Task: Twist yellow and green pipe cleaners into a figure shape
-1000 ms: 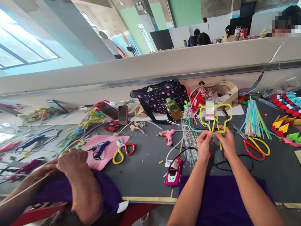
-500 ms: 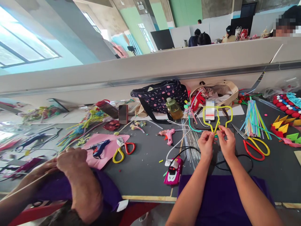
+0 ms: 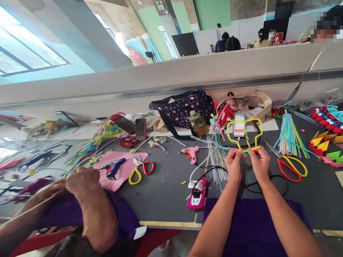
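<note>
Grey worktable [image 3: 166, 200] below, your L hand [image 3: 233, 164] & R hand [image 3: 259, 162] pinch the yellow pipe-cleaner outline [image 3: 247, 137], fingertips closed on it; bend close to grips, lobes even.

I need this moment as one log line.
left hand: pinches yellow wire | right hand: pinches yellow wire | wire: bent | right of hands: scissors

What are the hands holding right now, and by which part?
A bent yellow wire shape. The left hand and right hand both pinch it at its lower end, fingertips close together.
</note>
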`<control>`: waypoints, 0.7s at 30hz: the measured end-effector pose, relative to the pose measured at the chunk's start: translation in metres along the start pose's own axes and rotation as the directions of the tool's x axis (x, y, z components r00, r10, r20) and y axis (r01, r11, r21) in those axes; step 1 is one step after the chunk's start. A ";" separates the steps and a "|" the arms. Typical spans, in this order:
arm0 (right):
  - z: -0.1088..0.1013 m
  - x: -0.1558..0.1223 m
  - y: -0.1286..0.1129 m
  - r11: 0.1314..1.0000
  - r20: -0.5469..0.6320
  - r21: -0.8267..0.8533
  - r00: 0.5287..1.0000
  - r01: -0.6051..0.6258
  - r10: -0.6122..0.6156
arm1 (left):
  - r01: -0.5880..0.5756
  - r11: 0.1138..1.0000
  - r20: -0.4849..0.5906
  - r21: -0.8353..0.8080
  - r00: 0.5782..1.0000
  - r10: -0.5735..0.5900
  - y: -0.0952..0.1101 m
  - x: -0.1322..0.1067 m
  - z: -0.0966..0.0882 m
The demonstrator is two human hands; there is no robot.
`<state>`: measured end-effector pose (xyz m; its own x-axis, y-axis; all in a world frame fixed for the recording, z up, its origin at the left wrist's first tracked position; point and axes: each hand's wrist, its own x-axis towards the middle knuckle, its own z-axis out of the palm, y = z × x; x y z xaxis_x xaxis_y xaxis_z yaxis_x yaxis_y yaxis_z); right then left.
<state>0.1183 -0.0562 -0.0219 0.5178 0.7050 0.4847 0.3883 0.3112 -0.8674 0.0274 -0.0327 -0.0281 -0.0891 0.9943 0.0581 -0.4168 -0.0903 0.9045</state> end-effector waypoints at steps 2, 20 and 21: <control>0.001 0.001 0.005 0.993 -0.012 0.076 0.995 -0.094 0.095 | -0.004 1.000 -0.002 -0.007 1.000 0.004 0.001 0.001 0.000; 0.000 0.014 0.013 0.786 -0.014 0.494 0.901 -0.372 0.435 | -0.004 0.999 0.063 0.041 0.998 0.001 0.005 0.000 -0.001; 0.000 0.013 0.012 0.789 -0.024 0.499 0.904 -0.359 0.427 | 0.002 0.999 0.062 0.038 0.998 -0.005 0.006 0.000 -0.001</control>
<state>0.1295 -0.0428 -0.0255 0.6523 0.7547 0.0706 -0.2599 0.3102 -0.9144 0.0237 -0.0333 -0.0233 -0.0312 0.9963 0.0798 -0.3822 -0.0856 0.9201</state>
